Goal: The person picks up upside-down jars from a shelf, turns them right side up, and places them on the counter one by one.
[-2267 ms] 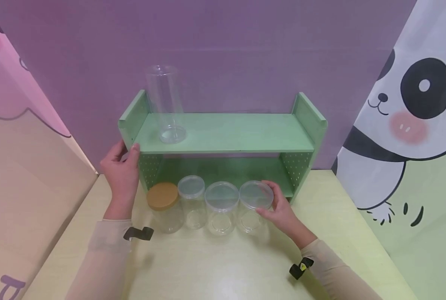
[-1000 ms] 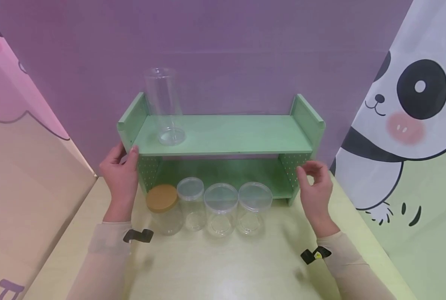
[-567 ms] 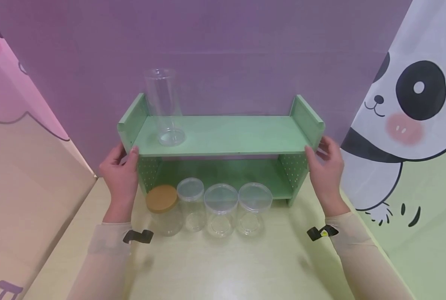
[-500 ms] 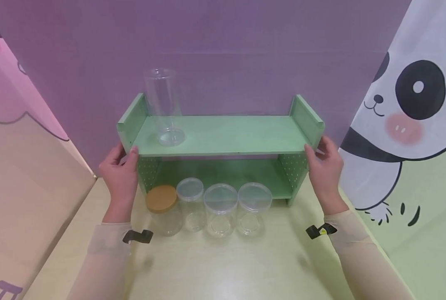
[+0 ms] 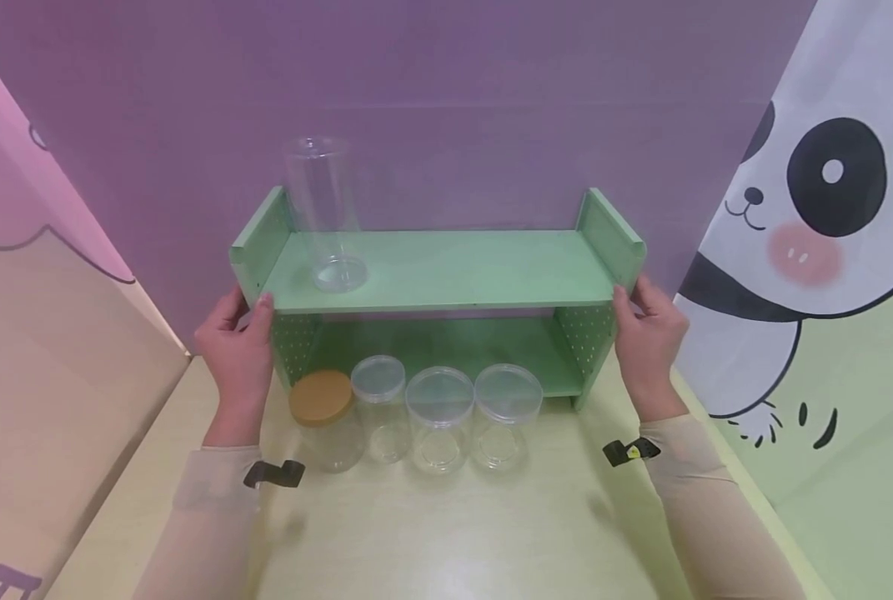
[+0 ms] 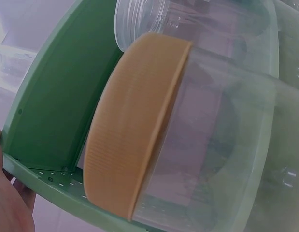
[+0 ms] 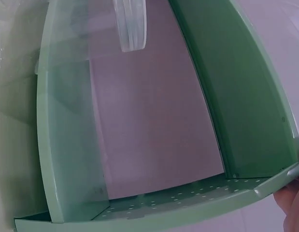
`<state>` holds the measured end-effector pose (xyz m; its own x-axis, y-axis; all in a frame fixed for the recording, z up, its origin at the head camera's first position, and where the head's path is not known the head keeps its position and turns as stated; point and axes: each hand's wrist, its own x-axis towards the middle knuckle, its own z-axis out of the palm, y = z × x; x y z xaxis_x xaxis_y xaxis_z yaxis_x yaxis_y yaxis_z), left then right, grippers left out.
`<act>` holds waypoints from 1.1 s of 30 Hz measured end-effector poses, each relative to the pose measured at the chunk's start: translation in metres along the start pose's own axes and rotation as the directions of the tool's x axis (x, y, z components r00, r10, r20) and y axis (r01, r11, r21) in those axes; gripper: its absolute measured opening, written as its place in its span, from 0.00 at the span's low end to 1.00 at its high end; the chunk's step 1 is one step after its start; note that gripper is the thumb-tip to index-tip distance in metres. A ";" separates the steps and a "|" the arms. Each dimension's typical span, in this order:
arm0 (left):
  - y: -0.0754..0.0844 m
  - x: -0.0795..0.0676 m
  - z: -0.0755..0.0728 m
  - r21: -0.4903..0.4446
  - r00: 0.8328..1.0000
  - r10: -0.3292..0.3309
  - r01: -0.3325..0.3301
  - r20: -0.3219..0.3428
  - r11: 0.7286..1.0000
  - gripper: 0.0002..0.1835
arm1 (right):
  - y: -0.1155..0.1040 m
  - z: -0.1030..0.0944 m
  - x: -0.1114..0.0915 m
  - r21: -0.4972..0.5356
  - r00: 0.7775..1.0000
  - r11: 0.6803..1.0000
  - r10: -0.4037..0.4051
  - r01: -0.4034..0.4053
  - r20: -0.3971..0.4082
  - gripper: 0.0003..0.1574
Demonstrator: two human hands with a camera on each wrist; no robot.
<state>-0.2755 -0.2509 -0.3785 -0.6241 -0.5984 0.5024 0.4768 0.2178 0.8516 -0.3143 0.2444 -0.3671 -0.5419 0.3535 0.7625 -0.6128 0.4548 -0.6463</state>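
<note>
A green two-tier shelf rack stands against the back wall. My left hand grips its left side panel, thumb on the front edge and fingers behind. On the opposite side panel my right hand holds on the same way, its fingertips partly hidden. A tall clear jar stands upright at the left of the upper tier. In front of the rack stand a clear jar with a tan lid, a slim clear-lidded jar and two wider clear-lidded jars, one in the middle and one at right.
The rack and jars stand on a pale wooden table. A purple wall is close behind. Side panels flank the table, the right one bearing a panda drawing. The jars in front overlap the lower tier in the head view.
My right hand has left the rightmost clear-lidded jar and moved right and up to grip the rack's right panel. The left hand stays on the left panel. The jars have stayed in place.
</note>
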 end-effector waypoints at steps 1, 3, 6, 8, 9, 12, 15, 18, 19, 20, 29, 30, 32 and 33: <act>0.000 0.000 0.001 -0.002 1.000 -0.004 0.004 -0.001 1.000 0.18 | 0.000 0.000 0.000 0.006 1.000 1.000 -0.005 0.005 -0.007 0.19; 0.001 0.000 0.002 -0.006 1.000 -0.017 0.017 -0.001 1.000 0.18 | 0.001 0.001 0.001 0.012 1.000 1.000 -0.012 0.012 -0.023 0.19; 0.000 0.001 0.001 -0.007 0.999 -0.038 0.038 0.004 0.999 0.19 | 0.003 0.002 0.001 0.011 0.999 1.000 -0.017 0.018 -0.040 0.20; -0.001 0.002 0.000 0.001 0.999 -0.045 0.045 0.014 0.999 0.19 | 0.004 0.002 0.001 0.006 0.999 1.000 -0.020 0.020 -0.042 0.20; -0.001 0.002 -0.001 0.006 0.999 -0.051 0.051 0.020 0.999 0.20 | 0.003 0.003 0.001 0.003 0.999 1.000 -0.021 0.022 -0.040 0.20; 0.002 0.002 -0.004 0.019 0.997 -0.074 0.074 0.031 0.997 0.21 | 0.002 0.004 0.001 -0.002 0.999 1.000 -0.024 0.024 -0.034 0.20; 0.011 -0.005 -0.002 0.032 0.996 -0.090 0.089 0.016 0.996 0.25 | 0.002 0.004 0.001 -0.009 0.999 1.000 -0.023 0.023 -0.041 0.21; 0.022 -0.019 0.005 0.004 0.998 -0.033 0.034 -0.050 0.999 0.26 | 0.003 0.005 0.000 -0.020 0.999 1.000 -0.018 0.017 -0.050 0.21; 0.025 -0.025 0.007 0.002 0.997 0.010 -0.009 -0.076 1.000 0.26 | 0.004 0.005 0.000 -0.024 0.999 1.000 -0.016 0.015 -0.051 0.21; 0.027 -0.030 0.010 -0.012 0.993 0.058 -0.060 -0.102 0.998 0.26 | 0.004 0.005 0.000 -0.026 0.999 1.000 -0.014 0.012 -0.051 0.21; 0.037 -0.038 0.024 0.094 0.932 0.334 -0.348 0.144 0.933 0.22 | 0.000 0.007 -0.001 -0.040 0.998 0.999 0.013 -0.015 -0.060 0.22; 0.038 -0.036 0.025 0.130 0.927 0.319 -0.347 0.198 0.929 0.24 | -0.001 0.007 -0.001 -0.039 0.998 0.999 0.018 -0.020 -0.057 0.21; 0.042 -0.032 0.025 0.204 0.918 0.274 -0.338 0.287 0.919 0.30 | -0.003 0.007 -0.002 -0.029 0.998 0.999 0.031 -0.033 -0.053 0.21; 0.044 -0.029 0.026 0.243 0.914 0.242 -0.328 0.326 0.913 0.34 | -0.004 0.008 -0.002 -0.024 0.998 0.999 0.034 -0.035 -0.051 0.21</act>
<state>-0.2525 -0.2038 -0.3516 -0.6568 -0.2434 0.7137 0.4892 0.5827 0.6489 -0.3150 0.2355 -0.3666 -0.5322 0.4104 0.7405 -0.5794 0.4612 -0.6720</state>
